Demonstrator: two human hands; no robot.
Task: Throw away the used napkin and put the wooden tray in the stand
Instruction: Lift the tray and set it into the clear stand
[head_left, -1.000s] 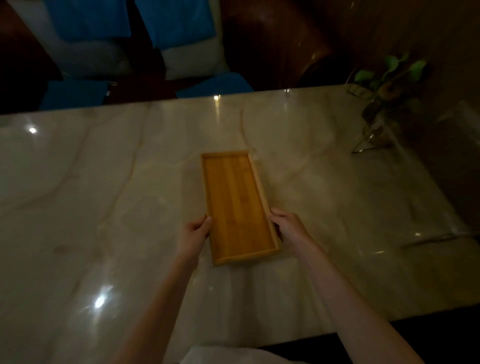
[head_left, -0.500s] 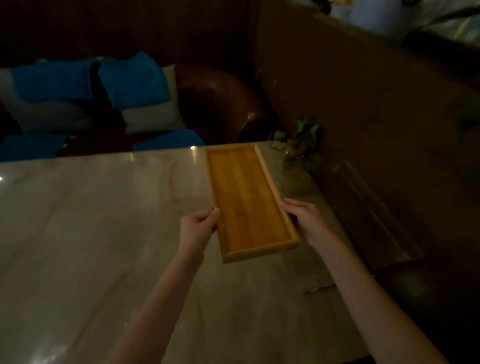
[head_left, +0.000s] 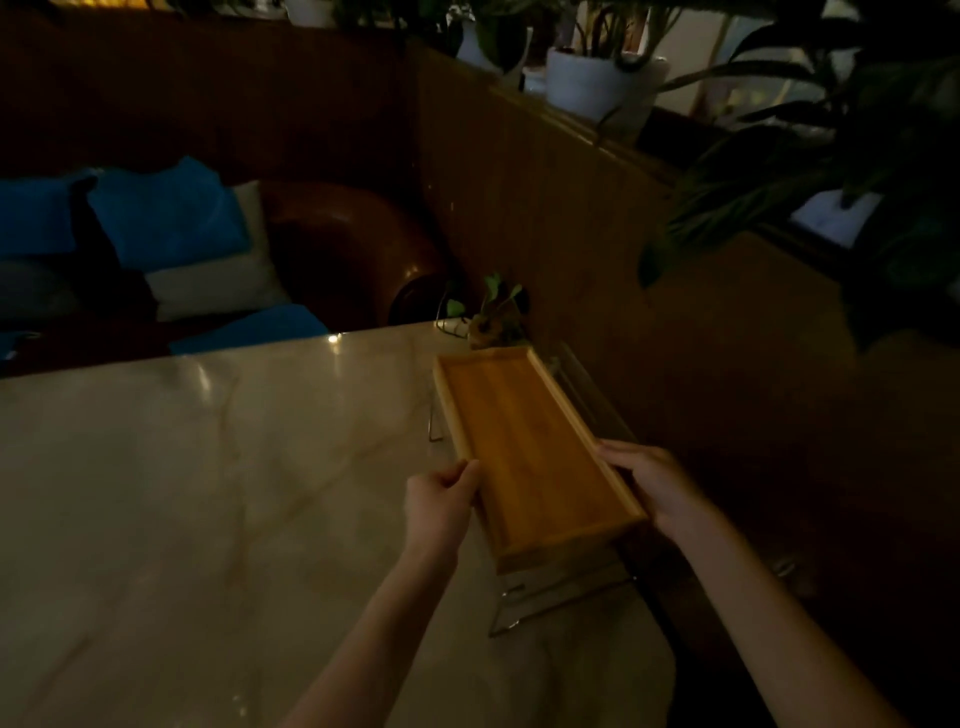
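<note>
A long wooden tray (head_left: 530, 452), empty inside, is held over the right end of the marble table (head_left: 208, 493). My left hand (head_left: 441, 501) grips its left rim near the close end, and my right hand (head_left: 652, 486) grips the right rim. Below the tray sits a clear acrylic stand (head_left: 556, 590) by the table's right edge; only its near end and a far corner show. Whether the tray touches the stand is unclear. No napkin is visible.
A small green plant (head_left: 491, 314) in a wire holder stands at the table's far right corner, just beyond the tray. A wooden partition wall (head_left: 571, 249) with potted plants on top runs along the right. A brown sofa with blue cushions (head_left: 161, 218) lies behind the table.
Both hands lifted the tray off the middle of the table and carried it right, to above the clear stand. The view swung right and up.
</note>
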